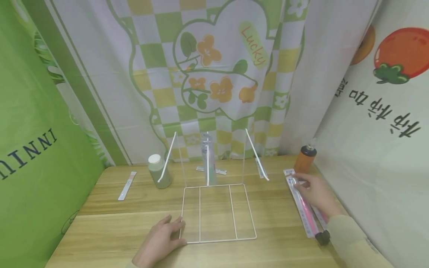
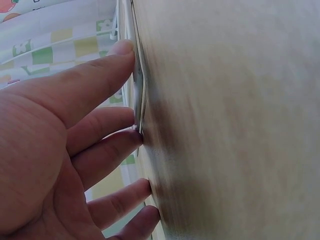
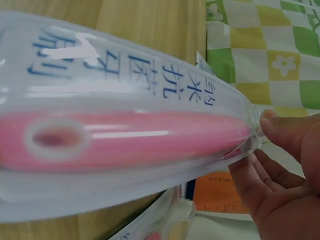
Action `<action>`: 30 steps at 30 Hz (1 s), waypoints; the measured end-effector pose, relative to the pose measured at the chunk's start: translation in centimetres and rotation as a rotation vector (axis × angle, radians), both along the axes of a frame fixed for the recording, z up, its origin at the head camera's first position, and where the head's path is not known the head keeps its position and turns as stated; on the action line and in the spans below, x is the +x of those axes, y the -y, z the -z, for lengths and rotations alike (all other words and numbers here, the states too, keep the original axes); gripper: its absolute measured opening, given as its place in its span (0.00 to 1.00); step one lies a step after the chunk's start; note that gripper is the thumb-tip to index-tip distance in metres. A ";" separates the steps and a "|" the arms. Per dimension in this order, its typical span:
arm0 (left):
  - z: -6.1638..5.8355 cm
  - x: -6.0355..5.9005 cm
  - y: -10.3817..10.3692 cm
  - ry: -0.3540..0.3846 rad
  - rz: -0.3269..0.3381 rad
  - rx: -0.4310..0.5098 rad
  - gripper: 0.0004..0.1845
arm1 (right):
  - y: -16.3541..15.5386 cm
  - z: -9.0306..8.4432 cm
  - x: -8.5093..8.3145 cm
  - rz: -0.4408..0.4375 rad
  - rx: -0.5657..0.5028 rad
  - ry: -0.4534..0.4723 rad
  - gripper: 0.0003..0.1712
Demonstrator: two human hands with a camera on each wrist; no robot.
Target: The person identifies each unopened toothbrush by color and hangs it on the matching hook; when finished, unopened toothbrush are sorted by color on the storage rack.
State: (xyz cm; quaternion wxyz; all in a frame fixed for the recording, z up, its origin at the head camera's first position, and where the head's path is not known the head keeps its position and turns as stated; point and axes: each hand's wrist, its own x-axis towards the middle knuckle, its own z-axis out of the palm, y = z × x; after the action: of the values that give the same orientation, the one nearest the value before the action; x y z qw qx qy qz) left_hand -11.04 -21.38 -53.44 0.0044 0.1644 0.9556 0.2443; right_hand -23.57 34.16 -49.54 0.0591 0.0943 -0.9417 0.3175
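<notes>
A packaged pink toothbrush (image 1: 302, 203) is pinched at its far end by the fingers and thumb of the right hand (image 1: 314, 192), near the right edge of the wooden table (image 1: 114, 230). In the right wrist view the clear wrapper with blue printing is seen close up, the thumb (image 3: 285, 131) pressed against its tip. A second packaged toothbrush (image 1: 321, 215) is partly seen just beside it, under the wrist.

The left hand (image 1: 161, 240) is laid flat on the table, its fingers relaxed and straight, with the fingertips (image 2: 131, 140) touching the near left corner of a white wire rack (image 1: 218, 212); nothing is gripped by it.

Behind the rack's upright frame a clear bottle (image 1: 207, 158) is stood. A green bottle with a white cap (image 1: 158, 170) is stood to the left of the rack, and an orange spray bottle (image 1: 305, 158) is stood at the far right, just beyond the right hand. Another flat packet (image 1: 127, 185) is laid well apart at the left.
</notes>
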 end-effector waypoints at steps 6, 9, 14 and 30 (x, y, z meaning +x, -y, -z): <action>-0.2 0.2 -0.2 0.004 -0.007 0.005 0.33 | 0.6 -1.2 0.6 -0.002 -0.033 -0.030 0.27; -0.3 0.3 -0.3 0.008 -0.008 0.009 0.32 | 1.4 -2.4 1.0 -0.008 -0.054 -0.059 0.27; -0.4 0.3 -0.3 0.012 -0.009 0.012 0.33 | 3.5 -5.0 2.3 -0.011 -0.113 -0.115 0.27; -0.4 0.2 -0.3 0.007 0.003 0.005 0.33 | 9.6 -11.5 7.9 -0.250 -0.385 -0.577 0.33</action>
State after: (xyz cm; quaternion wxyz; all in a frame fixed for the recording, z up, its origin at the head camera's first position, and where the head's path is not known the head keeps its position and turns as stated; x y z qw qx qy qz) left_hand -10.83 -21.06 -53.08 0.0077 0.1651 0.9547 0.2473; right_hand -15.65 24.55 -38.04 0.2995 0.2813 -0.7905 0.4542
